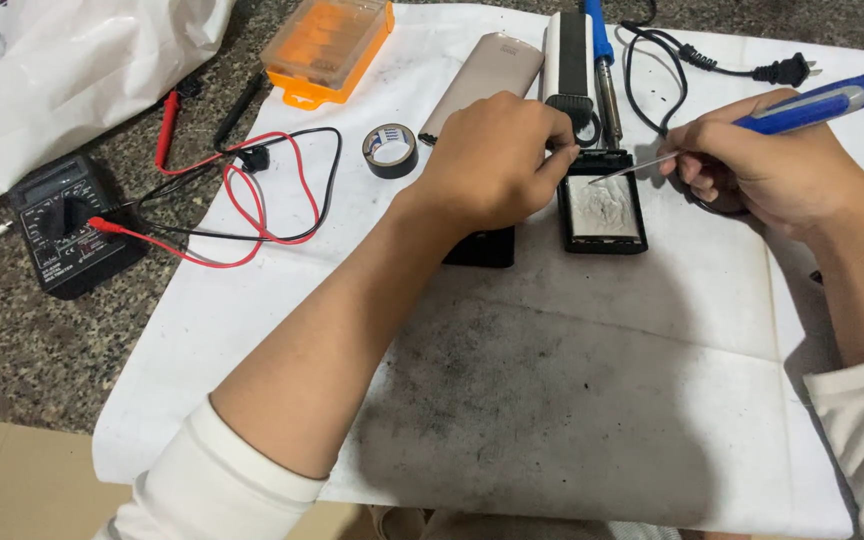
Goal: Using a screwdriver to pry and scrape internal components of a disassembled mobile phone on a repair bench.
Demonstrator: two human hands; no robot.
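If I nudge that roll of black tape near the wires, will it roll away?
Probably not: the tape roll lies flat on its side on the white sheet, so it should slide rather than roll. It looks small and hollow, so likely light. The red and black leads beside it could snag.

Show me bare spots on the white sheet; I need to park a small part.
Free: the smudged sheet between the forearms, below the black case; also left of the tape roll, below the red leads. Crowded: the top edge around both hands.
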